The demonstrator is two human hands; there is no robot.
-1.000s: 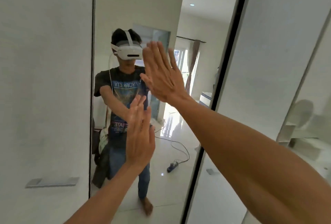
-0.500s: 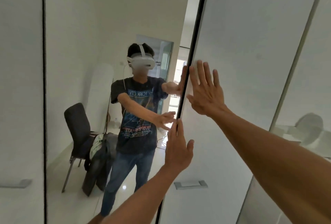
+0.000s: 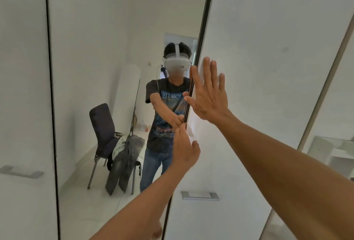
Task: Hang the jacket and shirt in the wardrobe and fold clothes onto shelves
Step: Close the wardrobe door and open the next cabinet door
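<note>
Wardrobe door, white and close ahead, with both hands up against the front. Right fingers straight and spread, laid flat on that white panel, forefinger just beside the dark edge strip of the mirror door. Right hand open, palm to the panel, gripping nothing. Left fingers stretched forward and kept together, tips at the same dark strip, lower down than the right. Left hand likewise open, thumb out toward the white side, nothing held.

Below the hands, low on the white door, a metal bar handle. Far left, beyond the mirror, a second white panel with a handle of its own.

In the mirror, the person reflected: white headset, dark printed T-shirt, blue jeans, arms reaching to the glass. Behind, also only in reflection, a dark chair on a pale tiled floor, with a grey garment draped over the seat and hanging down toward the floor, and a pale garment bunched just beside it on the seat.
</note>
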